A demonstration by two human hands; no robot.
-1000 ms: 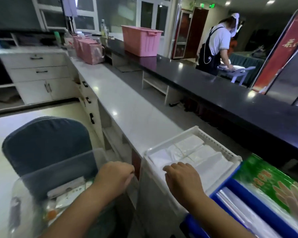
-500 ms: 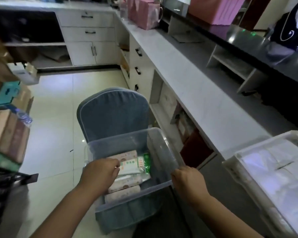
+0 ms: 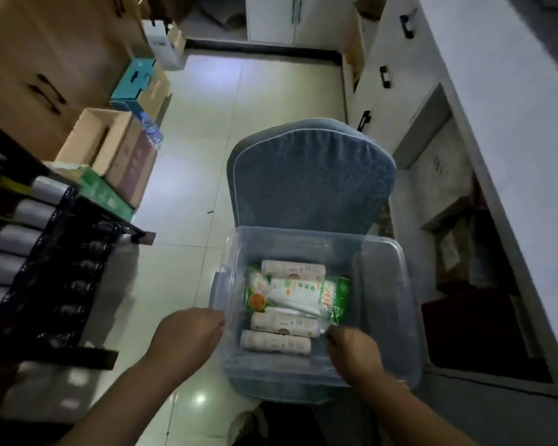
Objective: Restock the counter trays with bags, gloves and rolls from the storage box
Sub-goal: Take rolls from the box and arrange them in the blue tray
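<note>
A person is leaning over a clear plastic storage box that is sitting on the seat of a blue padded chair, beside the white counter. Inside the box, a green packet of gloves is lying across three paper-wrapped rolls, all with their long axes running left to right across the box floor. The left hand is hanging loosely curled at the box's left rim, outside the wall, holding nothing. The right hand is reaching down inside the box at its near right side, fingers bent, tips close to the right end of the nearest rolls; whether it is already touching one cannot be told. The right hand is therefore the nearer one, and the stock is lying just ahead and to its left. The counter trays are not in view.
</note>
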